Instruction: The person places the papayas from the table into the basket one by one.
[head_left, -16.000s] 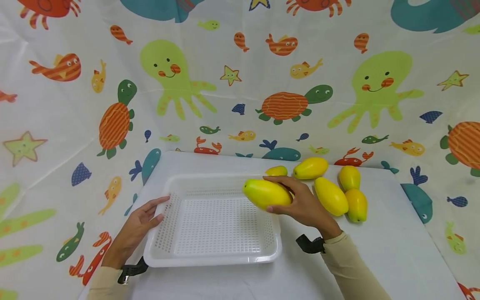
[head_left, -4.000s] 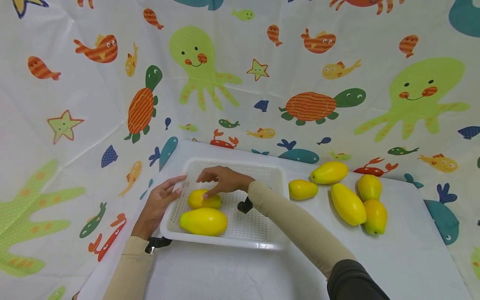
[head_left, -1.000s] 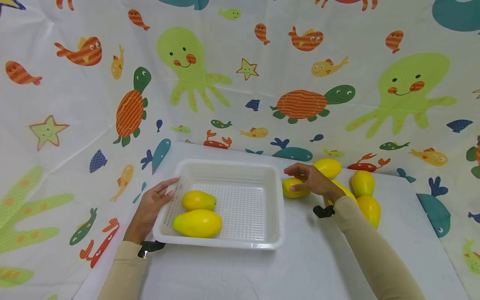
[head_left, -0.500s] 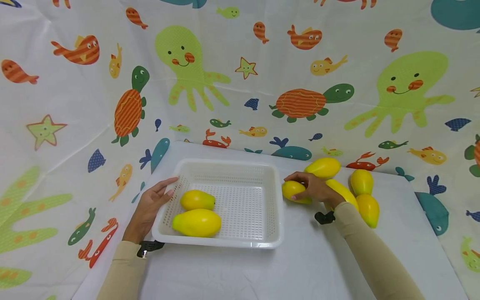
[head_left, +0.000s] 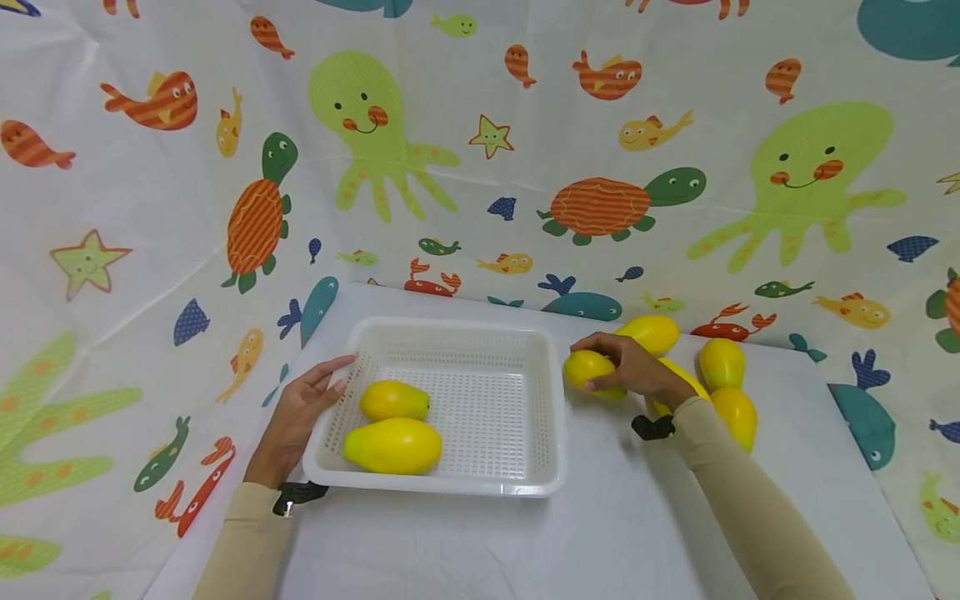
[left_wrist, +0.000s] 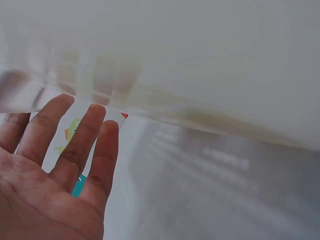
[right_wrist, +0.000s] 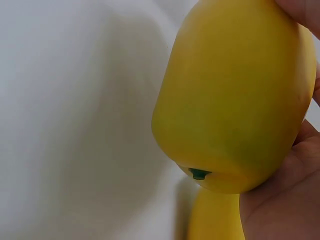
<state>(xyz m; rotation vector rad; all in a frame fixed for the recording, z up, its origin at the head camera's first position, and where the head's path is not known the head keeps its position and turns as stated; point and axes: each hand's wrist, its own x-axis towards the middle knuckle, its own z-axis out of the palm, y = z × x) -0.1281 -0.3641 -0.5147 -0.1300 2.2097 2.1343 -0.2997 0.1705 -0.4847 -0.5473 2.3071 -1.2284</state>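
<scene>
My right hand [head_left: 633, 367] grips a yellow toy papaya [head_left: 587, 369] just right of the basket, thumb on the near side and fingers over the far side. In the right wrist view the papaya [right_wrist: 235, 100] shows a small green stem nub, and its shadow falls on the white cloth. My left hand [head_left: 296, 417] rests against the left rim of the white perforated plastic basket [head_left: 442, 482]. The left wrist view shows its fingers [left_wrist: 77, 150] extended, tips at the basket's side. Inside the basket, at its left, lie a smaller papaya [head_left: 393, 401] and a larger papaya [head_left: 393, 447].
Right of the basket, a papaya [head_left: 651, 334] lies behind my right hand and another papaya [head_left: 686, 377] is partly hidden by it. Two more, an upper papaya [head_left: 722, 363] and a lower papaya [head_left: 735, 417], touch farther right. A sea-animal printed curtain [head_left: 450, 192] borders the white table [head_left: 487, 550].
Two papayas have come into the basket since the earliest frame. In the last second my right hand has closed round another papaya and lifted it slightly. My left hand stays at the rim.
</scene>
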